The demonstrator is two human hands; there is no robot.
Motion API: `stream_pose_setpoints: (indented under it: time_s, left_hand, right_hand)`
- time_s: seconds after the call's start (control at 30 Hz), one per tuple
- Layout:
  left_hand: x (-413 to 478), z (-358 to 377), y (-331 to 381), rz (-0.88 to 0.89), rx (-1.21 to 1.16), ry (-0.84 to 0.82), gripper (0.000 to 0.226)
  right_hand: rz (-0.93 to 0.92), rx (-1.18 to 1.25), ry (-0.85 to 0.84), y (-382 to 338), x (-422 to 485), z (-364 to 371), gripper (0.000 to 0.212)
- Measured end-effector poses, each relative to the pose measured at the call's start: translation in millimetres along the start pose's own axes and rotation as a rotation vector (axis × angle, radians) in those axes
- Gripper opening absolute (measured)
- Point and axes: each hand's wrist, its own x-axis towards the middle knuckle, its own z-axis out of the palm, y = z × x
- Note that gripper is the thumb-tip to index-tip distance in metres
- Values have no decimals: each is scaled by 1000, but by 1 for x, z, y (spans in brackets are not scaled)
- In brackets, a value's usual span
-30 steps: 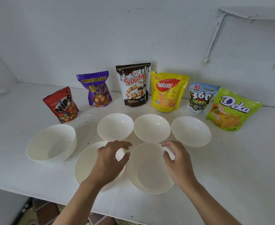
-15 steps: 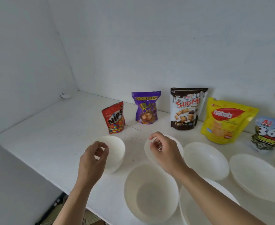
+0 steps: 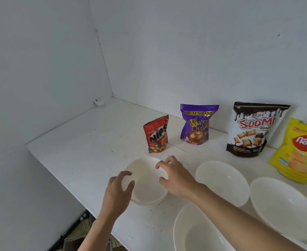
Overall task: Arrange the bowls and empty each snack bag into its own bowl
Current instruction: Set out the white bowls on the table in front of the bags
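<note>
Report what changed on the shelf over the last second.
Both hands left the front bowls and swung left: the left hand and right hand now flank the leftmost bowl, fingers curled at its rim; a firm grip cannot be confirmed. The snack bags stay upright along the wall; the other bowls look unmoved.
</note>
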Motion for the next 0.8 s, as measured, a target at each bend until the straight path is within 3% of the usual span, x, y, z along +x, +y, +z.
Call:
stream_pose_setpoints:
  time_s: [0.13, 0.37, 0.6, 0.8]
  left_hand:
    - [7, 5, 1, -16, -11, -14, 36]
    - [8, 1, -3, -64, 3, -39, 51]
    - [7, -8, 15, -21, -53, 3, 53]
    - [0, -13, 63, 99, -164, 15, 52]
  right_hand:
    - [12, -42, -136, 3, 14, 2, 49]
    - [79, 95, -95, 5, 21, 5, 70]
    - [133, 262, 32, 1, 9, -1, 56]
    - [231, 621, 278, -2, -14, -28, 50]
